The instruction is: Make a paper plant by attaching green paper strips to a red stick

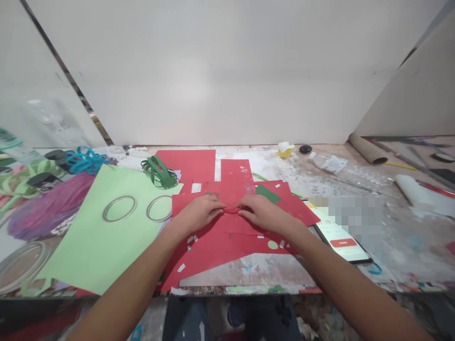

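Observation:
Between my hands is a narrow red paper strip (231, 210), which looks rolled or folded. My left hand (202, 211) pinches its left end, fingers bent and closed. At its right end my right hand (259, 213) does the same. Under both hands lie overlapping sheets of red paper (209, 246), with small white scraps scattered on them. A dark green paper piece (267, 193) rests just beyond my right hand. Beyond my left hand sits a bundle of dark green strips (159, 173).
On the left lies a light green sheet (95, 237) with two rings. Blue strips (87, 161) and a purple bundle (53, 203) are further left. To the right are a phone (343, 237), a clear plastic bottle (330, 163) and a cardboard tube (368, 149). A white panel (227, 71) stands behind.

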Available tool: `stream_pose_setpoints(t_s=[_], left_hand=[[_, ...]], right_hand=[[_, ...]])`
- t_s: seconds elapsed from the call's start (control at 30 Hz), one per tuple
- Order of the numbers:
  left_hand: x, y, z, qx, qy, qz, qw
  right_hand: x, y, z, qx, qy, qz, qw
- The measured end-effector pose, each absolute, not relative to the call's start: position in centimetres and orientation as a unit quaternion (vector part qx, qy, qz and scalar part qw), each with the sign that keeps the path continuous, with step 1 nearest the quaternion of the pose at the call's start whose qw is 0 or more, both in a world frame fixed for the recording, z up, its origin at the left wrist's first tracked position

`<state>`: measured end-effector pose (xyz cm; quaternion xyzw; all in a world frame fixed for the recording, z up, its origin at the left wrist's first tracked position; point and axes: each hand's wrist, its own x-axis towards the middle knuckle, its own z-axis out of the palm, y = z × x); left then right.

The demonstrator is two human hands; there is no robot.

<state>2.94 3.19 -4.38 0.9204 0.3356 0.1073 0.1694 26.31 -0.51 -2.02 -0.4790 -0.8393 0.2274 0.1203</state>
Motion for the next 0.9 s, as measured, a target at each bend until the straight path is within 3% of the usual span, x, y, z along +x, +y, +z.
stream_pose_setpoints(t_s=[0.27,0.9], left_hand=[[2.9,2.9,-4.2,0.927,0.344,0.108,0.099],[3.6,2.9,-2.6,0.880,0.470,0.028,0.070]], right_hand=[[26.3,-0.5,-2.6,-0.498,-0.851,0.142,0.092],[25.7,-0.6,-2.9,-0.512,-0.853,0.085,0.056]])
